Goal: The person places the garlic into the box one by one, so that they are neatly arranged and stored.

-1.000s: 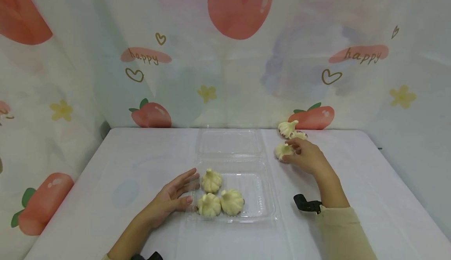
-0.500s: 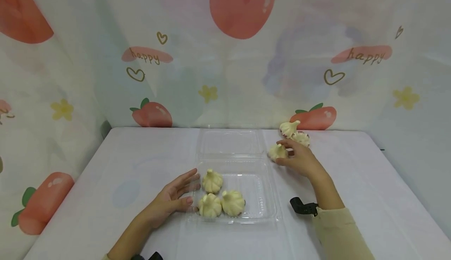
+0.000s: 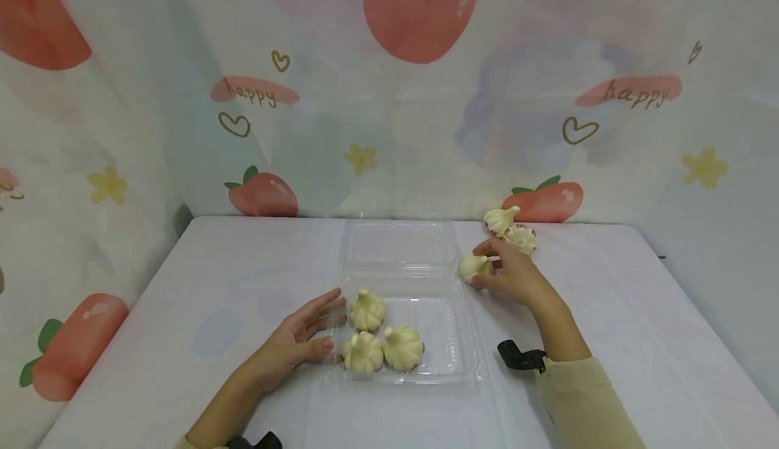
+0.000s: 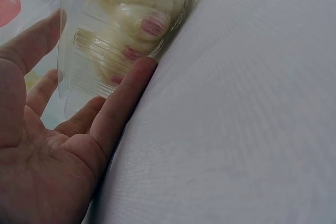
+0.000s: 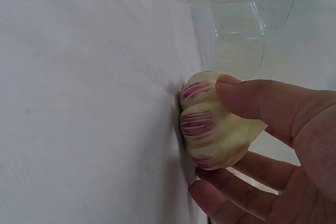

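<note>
The right hand (image 3: pixel 511 273) pinches a cream, purple-streaked garlic bulb (image 3: pixel 473 268) between thumb and fingers, near the far right corner of a hinged clear plastic container's tray (image 3: pixel 426 320) on the white cloth-covered tabletop (image 3: pixel 152 381). A light, even hold on the bulb's sides probably works best, kept clear of the tray's thin rim; the left hand (image 3: pixel 298 341), fingers spread at the tray's left edge, might brace it gently. Whether the bulb touches the cloth (its shadow is close) is hard to tell, and the head view partly hides the right fingers.
</note>
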Available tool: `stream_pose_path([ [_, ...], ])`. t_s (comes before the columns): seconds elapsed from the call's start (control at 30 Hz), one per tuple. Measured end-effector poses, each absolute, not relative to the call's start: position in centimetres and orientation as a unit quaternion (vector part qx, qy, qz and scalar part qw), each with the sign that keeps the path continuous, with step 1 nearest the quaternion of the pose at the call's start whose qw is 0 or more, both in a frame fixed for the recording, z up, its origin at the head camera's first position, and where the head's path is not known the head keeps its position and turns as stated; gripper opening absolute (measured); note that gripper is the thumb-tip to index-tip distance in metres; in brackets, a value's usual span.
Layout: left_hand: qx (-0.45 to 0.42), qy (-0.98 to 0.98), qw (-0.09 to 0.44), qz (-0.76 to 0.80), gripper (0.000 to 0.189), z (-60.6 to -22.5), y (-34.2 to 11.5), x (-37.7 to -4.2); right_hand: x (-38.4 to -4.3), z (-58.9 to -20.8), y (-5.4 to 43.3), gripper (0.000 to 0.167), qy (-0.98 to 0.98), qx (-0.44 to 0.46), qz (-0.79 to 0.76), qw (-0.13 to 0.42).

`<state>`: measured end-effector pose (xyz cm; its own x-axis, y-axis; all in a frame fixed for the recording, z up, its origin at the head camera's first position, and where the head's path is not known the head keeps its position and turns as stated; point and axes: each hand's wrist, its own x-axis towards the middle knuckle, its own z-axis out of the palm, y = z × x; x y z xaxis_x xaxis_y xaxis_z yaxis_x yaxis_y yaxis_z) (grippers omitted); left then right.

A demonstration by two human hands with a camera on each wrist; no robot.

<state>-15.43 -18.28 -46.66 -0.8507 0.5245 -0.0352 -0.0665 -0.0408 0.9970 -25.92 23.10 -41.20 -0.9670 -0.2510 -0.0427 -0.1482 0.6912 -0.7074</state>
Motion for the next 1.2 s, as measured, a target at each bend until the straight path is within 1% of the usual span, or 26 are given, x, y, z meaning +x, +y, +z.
stream_pose_path([
  [0.2,0.174,0.658,0.214,0.700,0.073,-46.6,-18.3,-15.5,-26.1,-41.4,23.1,0.059,0.921,-0.119,-0.365,0.066],
  [0.37,0.173,0.659,0.212,0.701,0.073,-46.7,-18.3,-15.5,-26.1,-41.4,22.9,0.055,0.927,-0.119,-0.350,0.068],
  [0.53,0.172,0.659,0.212,0.701,0.074,-46.7,-18.3,-15.5,-26.0,-41.1,23.0,0.056,0.929,-0.108,-0.347,0.071],
  [0.83,0.173,0.658,0.210,0.702,0.075,-46.6,-18.2,-15.5,-25.9,-40.5,23.4,0.058,0.928,-0.104,-0.353,0.060],
  [1.2,0.171,0.659,0.209,0.702,0.074,-46.6,-18.2,-15.6,-25.4,-38.7,24.8,0.061,0.933,-0.085,-0.349,0.033],
])
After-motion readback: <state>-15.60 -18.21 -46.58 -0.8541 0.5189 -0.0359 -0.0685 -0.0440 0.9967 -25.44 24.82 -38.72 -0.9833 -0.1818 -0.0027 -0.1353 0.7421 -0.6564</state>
